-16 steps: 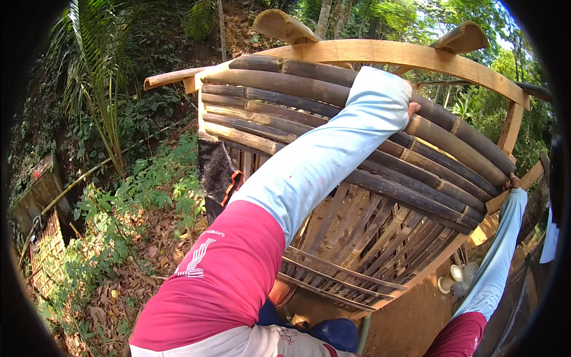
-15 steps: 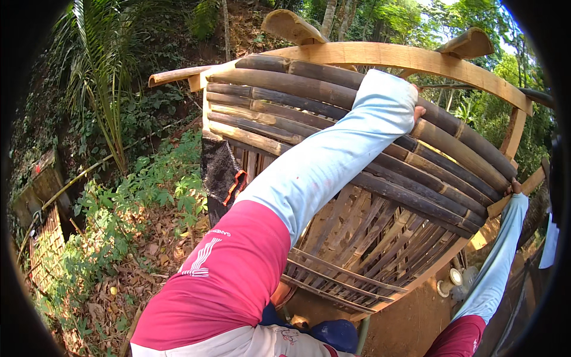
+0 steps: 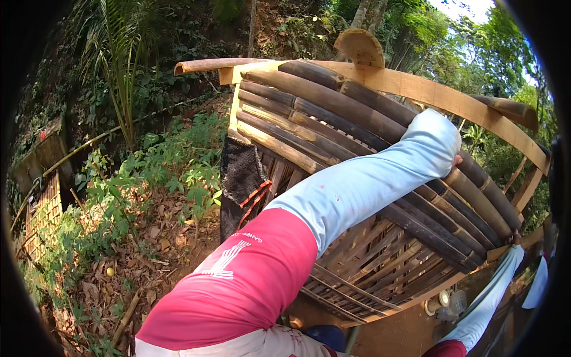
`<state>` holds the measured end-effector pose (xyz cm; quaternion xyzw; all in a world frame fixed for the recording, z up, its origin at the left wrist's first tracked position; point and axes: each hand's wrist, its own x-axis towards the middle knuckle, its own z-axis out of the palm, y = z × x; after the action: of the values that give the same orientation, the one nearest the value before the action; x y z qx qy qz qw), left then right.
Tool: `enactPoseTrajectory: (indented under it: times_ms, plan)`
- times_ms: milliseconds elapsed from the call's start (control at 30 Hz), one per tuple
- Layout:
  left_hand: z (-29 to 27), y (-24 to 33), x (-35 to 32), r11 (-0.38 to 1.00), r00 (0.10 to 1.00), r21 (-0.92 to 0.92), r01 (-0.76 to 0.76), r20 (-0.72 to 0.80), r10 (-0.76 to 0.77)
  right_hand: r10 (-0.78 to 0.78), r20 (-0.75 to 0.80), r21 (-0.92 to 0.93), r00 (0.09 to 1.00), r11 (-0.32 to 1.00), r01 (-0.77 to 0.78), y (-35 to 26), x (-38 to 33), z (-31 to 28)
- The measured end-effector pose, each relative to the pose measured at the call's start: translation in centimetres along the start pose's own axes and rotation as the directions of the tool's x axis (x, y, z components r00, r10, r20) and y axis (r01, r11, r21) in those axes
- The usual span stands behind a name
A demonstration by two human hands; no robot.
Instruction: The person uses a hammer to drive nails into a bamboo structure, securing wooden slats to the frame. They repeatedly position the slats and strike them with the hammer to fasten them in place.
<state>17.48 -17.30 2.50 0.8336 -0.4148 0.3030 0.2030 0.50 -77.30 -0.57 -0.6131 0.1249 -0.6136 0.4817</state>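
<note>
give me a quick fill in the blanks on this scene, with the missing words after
The pale, flat beam above the bamboo poles is made of ____.
The left sleeve is light ____ over the forearm.
The black mesh hangs below the poles' ____ end, as pictured.
The hand nearest the picture's right edge is the person's ____ one.

Missing words: wood; blue; left; right
</note>
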Motion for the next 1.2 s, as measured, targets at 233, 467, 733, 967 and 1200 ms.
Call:
enactPoseTrajectory:
  times_ms: [233, 467, 733, 967, 1200]
  plan:
    - [8.5, -1.7, 2.4, 0.944, 0.919, -0.253, -0.213, -0.381, 0.105, 0.308, -0.067, 0.155, 0.949, 0.943, -0.295, -4.4, -8.0, 3.1]
    - [4.2, -2.2, 1.8, 0.969, 0.963, -0.177, -0.171, -0.238, 0.126, 0.515, -0.103, 0.207, 0.851, 0.848, -0.488, -9.5, -13.1, 6.3]
    - [1.9, -1.6, 1.9, 0.977, 0.963, -0.135, -0.164, -0.237, 0.128, 0.679, -0.064, 0.276, 0.732, 0.717, -0.640, -7.2, -10.9, 2.4]
    - [0.0, -2.3, 1.7, 0.990, 0.988, -0.095, -0.108, -0.116, 0.097, 0.667, -0.079, 0.335, 0.741, 0.718, -0.610, -6.2, -12.9, 6.3]
    - [0.4, -0.9, 2.4, 0.988, 0.993, -0.128, -0.087, -0.091, 0.075, 0.678, -0.156, 0.367, 0.718, 0.715, -0.595, -3.8, -10.1, 1.4]
